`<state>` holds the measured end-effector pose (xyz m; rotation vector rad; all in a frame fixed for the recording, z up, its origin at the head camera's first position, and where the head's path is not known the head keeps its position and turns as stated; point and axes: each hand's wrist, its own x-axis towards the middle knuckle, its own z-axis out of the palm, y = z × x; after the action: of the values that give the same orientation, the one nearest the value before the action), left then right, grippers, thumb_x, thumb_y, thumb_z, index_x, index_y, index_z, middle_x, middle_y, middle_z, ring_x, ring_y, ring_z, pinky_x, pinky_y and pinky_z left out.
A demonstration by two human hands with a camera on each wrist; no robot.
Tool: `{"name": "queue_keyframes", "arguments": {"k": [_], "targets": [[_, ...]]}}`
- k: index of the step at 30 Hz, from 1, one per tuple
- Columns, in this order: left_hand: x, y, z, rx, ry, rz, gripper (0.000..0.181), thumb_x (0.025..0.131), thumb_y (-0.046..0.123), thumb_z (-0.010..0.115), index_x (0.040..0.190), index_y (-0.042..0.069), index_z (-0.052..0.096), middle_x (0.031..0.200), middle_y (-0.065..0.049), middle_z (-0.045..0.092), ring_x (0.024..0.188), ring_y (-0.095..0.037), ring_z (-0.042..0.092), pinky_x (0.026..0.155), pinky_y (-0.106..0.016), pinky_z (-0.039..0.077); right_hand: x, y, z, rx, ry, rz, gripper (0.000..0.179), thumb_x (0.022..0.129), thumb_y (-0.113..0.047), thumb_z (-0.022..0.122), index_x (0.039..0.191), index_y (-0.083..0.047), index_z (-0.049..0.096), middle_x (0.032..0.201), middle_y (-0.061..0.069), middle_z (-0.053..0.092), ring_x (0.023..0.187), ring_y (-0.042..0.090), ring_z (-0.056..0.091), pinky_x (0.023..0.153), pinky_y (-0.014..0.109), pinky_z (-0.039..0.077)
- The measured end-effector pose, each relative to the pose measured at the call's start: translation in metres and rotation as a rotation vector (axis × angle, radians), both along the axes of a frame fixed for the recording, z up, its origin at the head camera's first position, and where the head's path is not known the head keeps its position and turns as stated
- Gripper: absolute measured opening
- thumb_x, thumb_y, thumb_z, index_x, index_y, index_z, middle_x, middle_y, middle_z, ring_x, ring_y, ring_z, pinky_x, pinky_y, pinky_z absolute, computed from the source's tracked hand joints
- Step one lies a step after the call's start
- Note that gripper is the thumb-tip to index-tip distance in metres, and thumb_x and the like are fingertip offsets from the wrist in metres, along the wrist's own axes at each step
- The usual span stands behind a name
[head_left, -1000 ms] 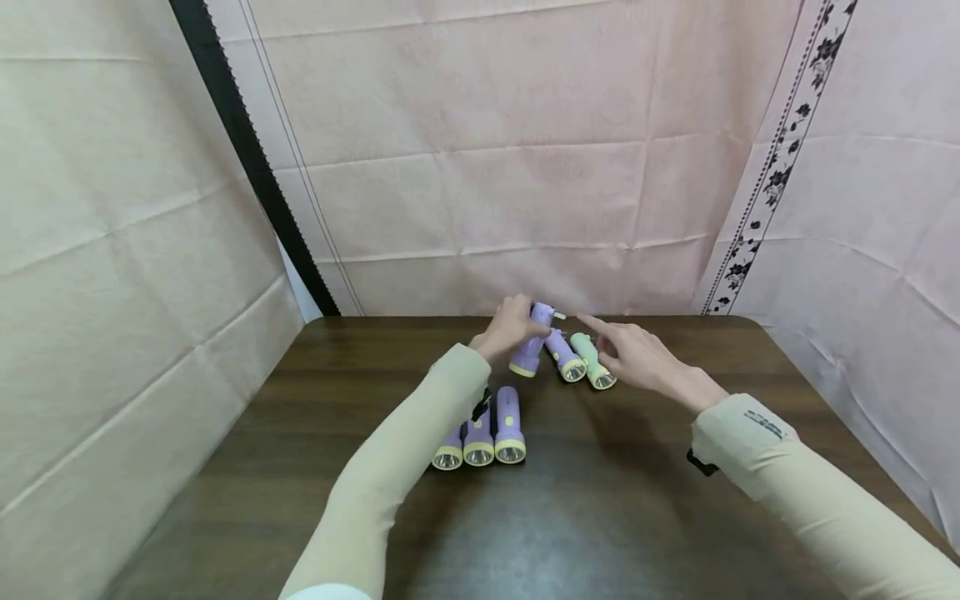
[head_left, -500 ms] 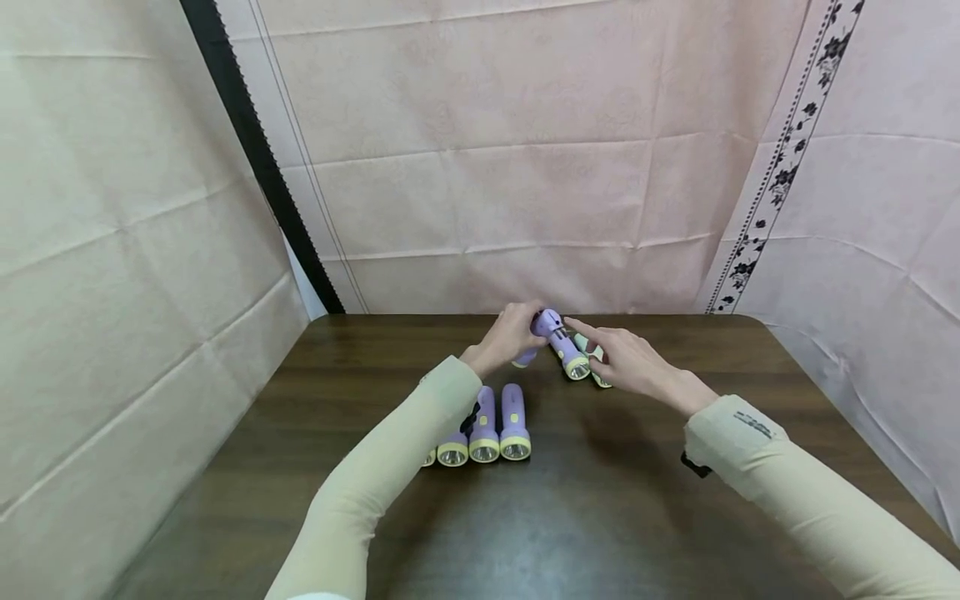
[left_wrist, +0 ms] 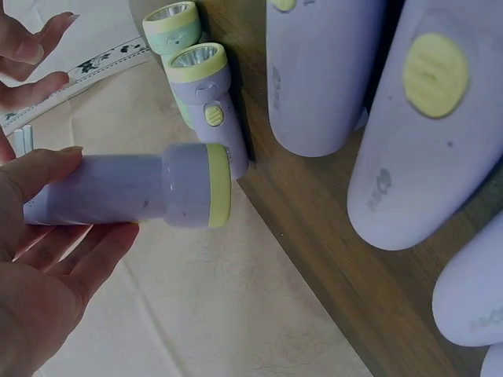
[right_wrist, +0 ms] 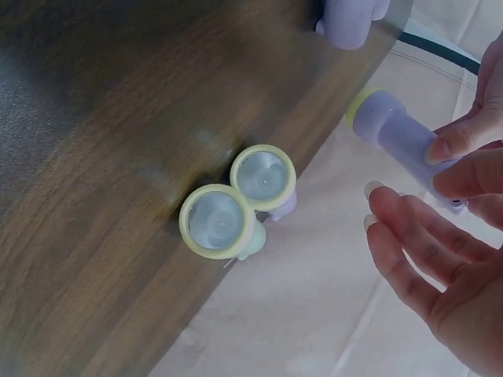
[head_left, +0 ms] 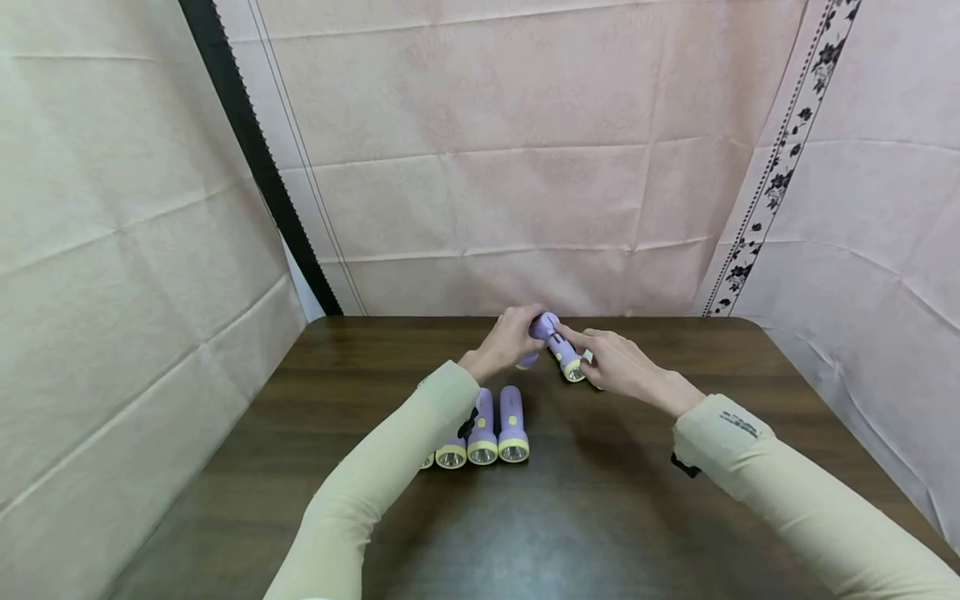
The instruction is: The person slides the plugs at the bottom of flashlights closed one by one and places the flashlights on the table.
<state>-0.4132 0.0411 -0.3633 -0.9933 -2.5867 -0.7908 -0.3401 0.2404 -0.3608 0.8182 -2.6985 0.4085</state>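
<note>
Over the brown table (head_left: 600, 500), left hand (head_left: 506, 337) fingers grip a purple flashlight (head_left: 534, 335); right hand (head_left: 622, 367) fingers hover loosely spread.

i can't make out any readable text here. the purple flashlights (left_wrist: 424, 126) lying on the table carry small embossed markings near their yellow buttons, too faint to read. the right sleeve (head_left: 738, 425) has a small dark printed label, too small and blurred to read.
</note>
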Motion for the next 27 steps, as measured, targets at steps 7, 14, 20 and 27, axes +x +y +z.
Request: {"name": "queue_keyframes", "arguments": {"k": [7, 14, 20, 27], "targets": [[0.005, -0.001, 0.0, -0.008, -0.014, -0.035, 0.034, 0.083, 0.007, 0.073, 0.116, 0.006, 0.064, 0.112, -0.008, 0.07, 0.1, -0.017, 0.066, 0.087, -0.03, 0.054, 0.001, -0.003, 0.0, 0.016, 0.001, -0.007, 0.073, 0.079, 0.001, 0.058, 0.147, -0.017, 0.04, 0.087, 0.007, 0.059, 0.061, 0.013, 0.041, 0.049, 0.025, 0.032], [0.01, 0.002, 0.0, -0.021, -0.013, -0.044, 0.034, 0.084, 0.009, 0.073, 0.116, 0.007, 0.064, 0.111, -0.007, 0.07, 0.098, -0.016, 0.066, 0.086, -0.028, 0.054, 0.002, -0.004, 0.001, 0.014, -0.005, -0.019, 0.073, 0.079, 0.0, 0.057, 0.147, -0.016, 0.04, 0.083, 0.005, 0.057, 0.06, 0.013, 0.041, 0.049, 0.025, 0.032], [0.014, 0.003, -0.001, -0.034, -0.002, -0.037, 0.033, 0.084, 0.011, 0.073, 0.116, 0.008, 0.064, 0.111, -0.007, 0.07, 0.098, -0.017, 0.066, 0.087, -0.03, 0.054, 0.004, -0.005, 0.001, 0.002, -0.002, -0.016, 0.072, 0.078, -0.001, 0.057, 0.147, -0.016, 0.04, 0.081, 0.003, 0.056, 0.059, 0.012, 0.042, 0.049, 0.025, 0.032], [0.019, 0.005, 0.004, -0.086, -0.026, 0.014, 0.037, 0.083, 0.014, 0.074, 0.116, 0.007, 0.058, 0.108, -0.009, 0.069, 0.095, -0.019, 0.067, 0.082, -0.029, 0.054, 0.007, -0.004, 0.004, 0.006, -0.048, -0.021, 0.075, 0.082, -0.007, 0.062, 0.15, -0.017, 0.034, 0.089, 0.006, 0.061, 0.061, 0.012, 0.045, 0.05, 0.026, 0.036]]}}
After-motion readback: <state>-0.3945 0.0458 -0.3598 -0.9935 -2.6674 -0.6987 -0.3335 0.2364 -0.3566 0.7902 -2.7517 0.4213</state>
